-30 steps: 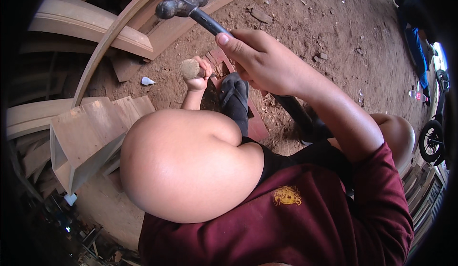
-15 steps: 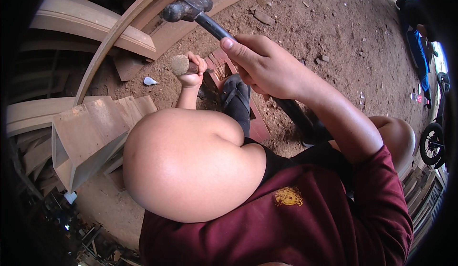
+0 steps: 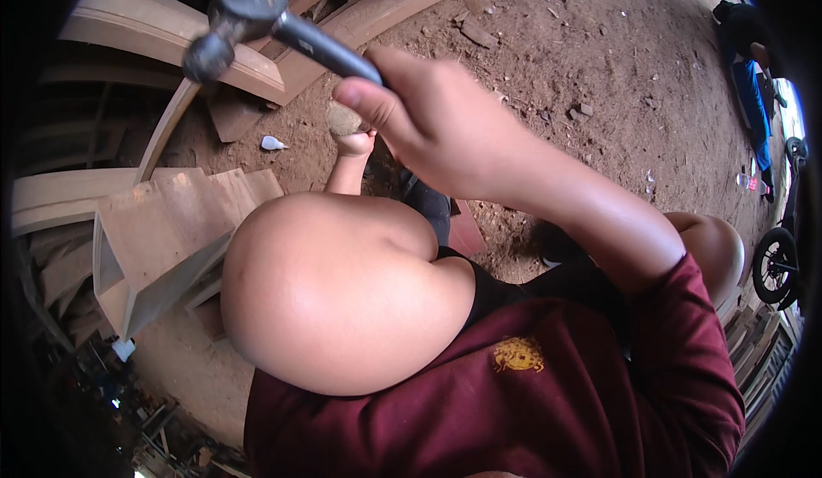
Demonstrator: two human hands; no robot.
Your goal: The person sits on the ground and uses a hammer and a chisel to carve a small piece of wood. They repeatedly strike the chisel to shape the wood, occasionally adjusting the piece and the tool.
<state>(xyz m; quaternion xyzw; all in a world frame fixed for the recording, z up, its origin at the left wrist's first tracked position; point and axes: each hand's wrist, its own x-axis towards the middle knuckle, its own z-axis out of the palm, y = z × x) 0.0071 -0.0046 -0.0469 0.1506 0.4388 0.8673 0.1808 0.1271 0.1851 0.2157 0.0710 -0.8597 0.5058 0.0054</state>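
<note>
My right hand (image 3: 432,131) is closed on the handle of a black hammer (image 3: 244,11), whose head is raised at the upper left of the view. Beyond it, my left hand (image 3: 354,144) grips an upright tool with a round, worn, pale handle top (image 3: 342,116), probably a chisel; its lower end is hidden. Below my hands a reddish wooden piece (image 3: 464,228) lies on the dirt by my dark-clad foot (image 3: 426,204), largely covered by my right hand and leg. My bent bare knee (image 3: 325,281) fills the middle of the view.
Pale wooden frames (image 3: 171,32) and a boxy wooden piece (image 3: 154,230) stand left on dirt ground (image 3: 599,67). A small white bottle (image 3: 273,143) lies nearby. At right are a person (image 3: 749,75), a plastic bottle (image 3: 751,182), a black wheeled vehicle (image 3: 775,259) and stacked boards (image 3: 762,349).
My right hand has swung leftward and toward the camera, bringing the hammer head leftward and higher in view. It now covers much of the reddish piece. My left hand stays on its tool.
</note>
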